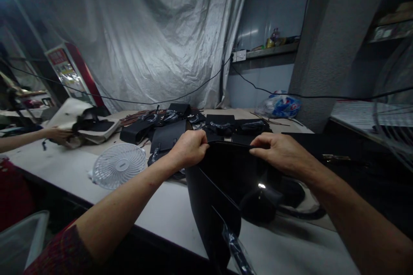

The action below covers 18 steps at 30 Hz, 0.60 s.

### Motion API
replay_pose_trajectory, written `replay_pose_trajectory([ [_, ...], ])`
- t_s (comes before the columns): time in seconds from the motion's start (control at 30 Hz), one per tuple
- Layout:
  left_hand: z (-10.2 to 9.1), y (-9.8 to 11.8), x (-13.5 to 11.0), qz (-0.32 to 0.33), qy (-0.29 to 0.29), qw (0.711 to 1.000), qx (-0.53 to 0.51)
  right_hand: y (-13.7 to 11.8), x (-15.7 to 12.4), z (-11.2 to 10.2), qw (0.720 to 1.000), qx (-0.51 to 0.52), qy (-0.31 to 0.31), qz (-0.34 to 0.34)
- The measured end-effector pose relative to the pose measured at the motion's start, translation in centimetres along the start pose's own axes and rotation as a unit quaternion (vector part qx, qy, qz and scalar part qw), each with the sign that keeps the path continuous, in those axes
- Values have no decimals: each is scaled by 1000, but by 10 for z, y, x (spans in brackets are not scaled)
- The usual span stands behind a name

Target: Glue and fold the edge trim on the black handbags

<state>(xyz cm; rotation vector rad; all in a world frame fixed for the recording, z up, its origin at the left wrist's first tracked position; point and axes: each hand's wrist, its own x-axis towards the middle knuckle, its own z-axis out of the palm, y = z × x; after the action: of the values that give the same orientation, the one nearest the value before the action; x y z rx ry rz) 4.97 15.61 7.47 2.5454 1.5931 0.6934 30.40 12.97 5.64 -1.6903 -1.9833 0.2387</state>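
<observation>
A smooth, glossy black bag (206,200) is hanging across the bench (161,210)'s near edge, its plastic-wrapped handle (238,251) dangling below. The left hand (190,148) and right hand (282,153) are reaching forward, set apart, both pinching its top rim (229,142) between thumb and curled fingers.

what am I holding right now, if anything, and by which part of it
A black bag, by its upper edge: your left hand and right hand pinch it at two separate spots.
</observation>
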Motion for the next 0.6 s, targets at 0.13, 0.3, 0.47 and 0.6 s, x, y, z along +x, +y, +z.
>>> replay_pose_trajectory([
  [0.13,0,-1,0,4,1,1000,-4,-11,10,-1,998,-49,-31,-36],
  [0.3,-1,1,-1,11,-2,1000,5,-24,24,-5,991,-120,-49,-24],
  [0.47,0,2,-1,7,3,1000,16,-32,33,-1,990,-109,-78,-35],
  [0.6,0,2,-1,11,0,1000,13,-41,36,4,990,-79,-104,-44],
])
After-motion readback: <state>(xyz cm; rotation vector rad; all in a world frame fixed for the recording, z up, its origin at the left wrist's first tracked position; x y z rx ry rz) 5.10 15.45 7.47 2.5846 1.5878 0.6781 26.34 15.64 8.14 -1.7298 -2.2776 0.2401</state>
